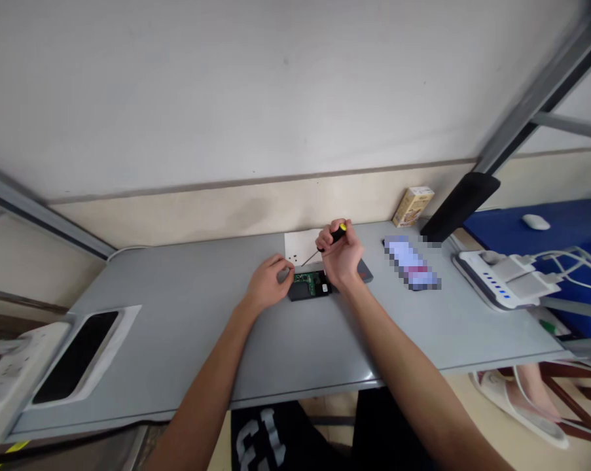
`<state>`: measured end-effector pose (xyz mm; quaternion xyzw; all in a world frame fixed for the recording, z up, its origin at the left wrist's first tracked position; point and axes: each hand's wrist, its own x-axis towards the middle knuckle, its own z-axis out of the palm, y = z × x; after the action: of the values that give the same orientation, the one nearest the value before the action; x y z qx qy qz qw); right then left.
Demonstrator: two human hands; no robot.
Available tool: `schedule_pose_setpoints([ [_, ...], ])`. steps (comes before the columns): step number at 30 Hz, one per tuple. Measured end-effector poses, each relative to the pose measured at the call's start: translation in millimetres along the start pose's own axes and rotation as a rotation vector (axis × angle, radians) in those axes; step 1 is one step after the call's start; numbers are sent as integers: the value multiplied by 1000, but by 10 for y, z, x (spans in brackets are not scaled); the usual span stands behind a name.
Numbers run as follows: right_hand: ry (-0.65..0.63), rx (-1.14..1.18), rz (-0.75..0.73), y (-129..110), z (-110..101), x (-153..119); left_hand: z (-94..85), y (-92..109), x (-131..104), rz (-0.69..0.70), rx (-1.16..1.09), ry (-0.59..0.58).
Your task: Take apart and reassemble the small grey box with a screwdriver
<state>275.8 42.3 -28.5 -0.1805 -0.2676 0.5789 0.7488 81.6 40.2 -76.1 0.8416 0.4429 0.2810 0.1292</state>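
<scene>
My right hand is wrapped round the black and yellow handle of a screwdriver. Its thin shaft slants down to the left, and the tip ends close to the fingers of my left hand. Those fingers are pinched together; whatever is between them is too small to make out. Between my hands lies a dark, flat device casing with a green circuit board exposed. Behind it, several small dark bits, perhaps screws, rest on a white sheet. A dark grey case piece lies beside my right wrist, partly covered by it.
To the right are a phone, a small carton, a black upright object and a power strip with chargers and white cables. A tablet-like device lies at left beside another socket strip. A wall stands behind the grey table.
</scene>
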Motion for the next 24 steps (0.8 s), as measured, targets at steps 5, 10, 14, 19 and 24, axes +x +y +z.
schedule_pose_setpoints([
  [5, 119, 18, -90, -156, -211, 175, -48, 126, 381, -10, 186, -41],
  [10, 167, 28, -163, -281, -406, 281, 197, 200, 747, 6, 250, -146],
  [14, 199, 43, -173, -357, -489, 319, 362, 218, 779, 9, 263, -146],
  [19, 183, 100, -200, -412, -517, 339, 412, 225, 764, 31, 237, -169],
  [24, 126, 20, -280, -496, -490, 343, 328, 273, 543, -21, 172, -106],
])
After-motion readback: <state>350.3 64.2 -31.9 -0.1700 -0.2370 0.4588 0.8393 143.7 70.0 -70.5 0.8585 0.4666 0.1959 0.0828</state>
